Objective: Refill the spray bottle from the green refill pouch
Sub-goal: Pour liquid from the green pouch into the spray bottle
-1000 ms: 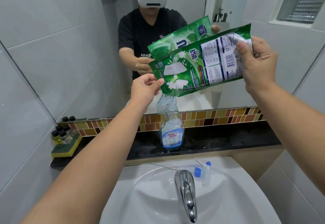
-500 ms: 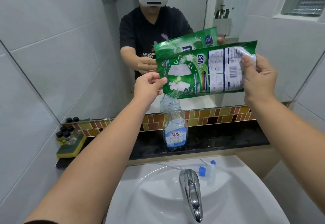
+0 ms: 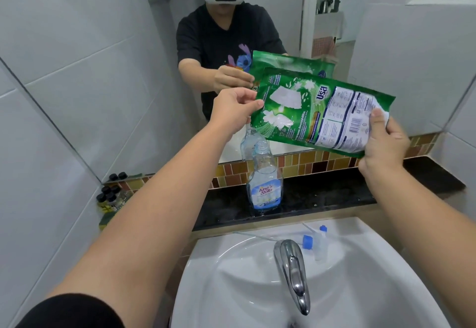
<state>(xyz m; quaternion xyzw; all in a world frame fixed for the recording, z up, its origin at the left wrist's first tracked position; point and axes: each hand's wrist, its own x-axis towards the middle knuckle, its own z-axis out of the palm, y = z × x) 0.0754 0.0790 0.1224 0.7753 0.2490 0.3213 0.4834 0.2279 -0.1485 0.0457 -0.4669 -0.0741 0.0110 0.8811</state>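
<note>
Lowered on its right side since a second ago, the green refill pouch (image 3: pixel 319 114) now slopes down toward the right hand (image 3: pixel 383 144), where before that end was the raised one; its left edge has come up level with the left hand (image 3: pixel 233 112). Both forearms reach forward over the sink (image 3: pixel 360 289), the left one crossing the picture from the lower left, the right one coming in from the lower right edge.

That left hand is closed in a pinch on the pouch's left edge, thumb and fingertips (image 3: pixel 257 103) pressed together at the corner. Directly under this pinch stands the spray bottle (image 3: pixel 265 181), upright on the dark ledge (image 3: pixel 334 193), its neck open and uncapped, just below the pouch's lower left corner and not touching it as far as can be told. No liquid can be seen passing from pouch to bottle.

On the other side, the right hand clamps the pouch's lower right end, thumb (image 3: pixel 377 119) laid over the printed label and the fingers wrapped behind. Below and between the two grips, the spray head (image 3: pixel 315 242) with its blue parts lies on the sink rim beside the chrome tap (image 3: pixel 293 273). A mirror (image 3: pixel 257 31) behind repeats the pouch and the hands.
</note>
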